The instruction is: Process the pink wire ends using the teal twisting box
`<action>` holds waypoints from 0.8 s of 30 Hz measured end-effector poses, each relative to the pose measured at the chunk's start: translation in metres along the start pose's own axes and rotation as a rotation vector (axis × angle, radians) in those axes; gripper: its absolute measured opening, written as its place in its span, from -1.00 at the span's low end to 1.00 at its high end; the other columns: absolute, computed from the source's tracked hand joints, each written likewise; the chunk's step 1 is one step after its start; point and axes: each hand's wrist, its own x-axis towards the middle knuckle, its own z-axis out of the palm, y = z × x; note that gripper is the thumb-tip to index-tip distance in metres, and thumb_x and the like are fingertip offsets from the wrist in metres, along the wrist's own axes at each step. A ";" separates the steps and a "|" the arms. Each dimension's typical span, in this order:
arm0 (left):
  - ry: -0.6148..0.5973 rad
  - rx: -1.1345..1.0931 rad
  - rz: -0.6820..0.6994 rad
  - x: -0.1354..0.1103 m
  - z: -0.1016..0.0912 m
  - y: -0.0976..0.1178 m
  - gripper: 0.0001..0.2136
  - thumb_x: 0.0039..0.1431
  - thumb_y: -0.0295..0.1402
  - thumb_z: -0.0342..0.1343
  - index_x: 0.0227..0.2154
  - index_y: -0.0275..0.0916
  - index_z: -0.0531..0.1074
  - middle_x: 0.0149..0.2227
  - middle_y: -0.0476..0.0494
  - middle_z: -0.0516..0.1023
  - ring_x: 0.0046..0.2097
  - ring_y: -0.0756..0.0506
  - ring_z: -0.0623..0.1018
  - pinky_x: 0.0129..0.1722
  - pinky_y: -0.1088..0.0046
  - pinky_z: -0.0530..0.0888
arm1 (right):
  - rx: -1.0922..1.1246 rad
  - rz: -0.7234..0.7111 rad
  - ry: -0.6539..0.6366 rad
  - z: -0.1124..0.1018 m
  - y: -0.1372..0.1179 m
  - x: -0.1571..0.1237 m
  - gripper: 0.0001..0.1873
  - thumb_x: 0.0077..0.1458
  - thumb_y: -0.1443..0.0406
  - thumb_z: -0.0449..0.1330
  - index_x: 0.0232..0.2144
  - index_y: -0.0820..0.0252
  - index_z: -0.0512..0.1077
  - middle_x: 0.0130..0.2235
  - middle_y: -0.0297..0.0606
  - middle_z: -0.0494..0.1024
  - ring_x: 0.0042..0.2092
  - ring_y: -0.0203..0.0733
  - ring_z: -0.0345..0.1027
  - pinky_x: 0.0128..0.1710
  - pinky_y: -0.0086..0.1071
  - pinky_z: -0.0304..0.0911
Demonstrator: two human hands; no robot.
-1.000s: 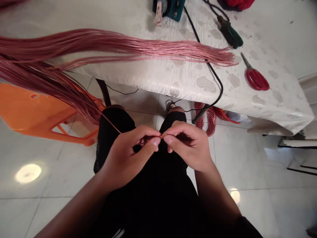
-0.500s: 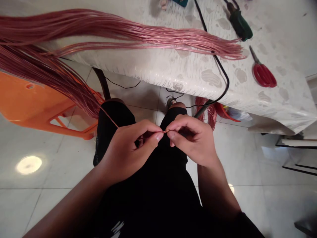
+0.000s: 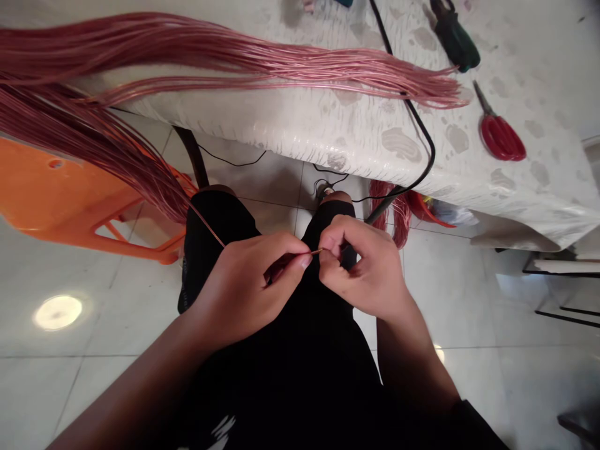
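Wire bundle point(image 3: 234, 56) beyond left edge, green tool point(image 3: 457, 40) beyond top

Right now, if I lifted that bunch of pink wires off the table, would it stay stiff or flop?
Probably floppy: part of the bunch of pink wires already droops off the table edge at left. Likely to splay too, since its cut ends fan out unbound.

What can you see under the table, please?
Under the table there is a dark leg, a thin black cord and a bunch of red wire. The tabletop hides whatever lies further back.
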 end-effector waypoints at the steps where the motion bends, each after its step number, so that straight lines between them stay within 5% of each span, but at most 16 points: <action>1: -0.006 0.002 -0.004 0.000 0.000 0.000 -0.88 0.31 -0.41 0.07 -0.32 -0.18 0.50 -0.42 0.07 0.59 -0.45 0.06 0.50 -0.43 0.54 0.34 | -0.012 -0.003 -0.001 0.000 0.000 0.000 -0.84 -0.04 0.52 0.13 -0.49 0.18 0.30 -0.49 -0.45 0.31 -0.46 -0.39 0.20 -0.47 -0.44 0.13; 24: -0.085 -0.247 -0.085 0.003 0.000 0.008 -0.86 0.24 -0.47 0.10 -0.40 -0.18 0.51 -0.56 0.15 0.54 -0.53 0.10 0.49 -0.49 0.62 0.36 | 0.144 -0.018 -0.013 -0.001 0.007 -0.006 -0.82 -0.01 0.50 0.13 -0.47 0.14 0.27 -0.50 -0.45 0.29 -0.48 -0.38 0.16 -0.48 -0.43 0.12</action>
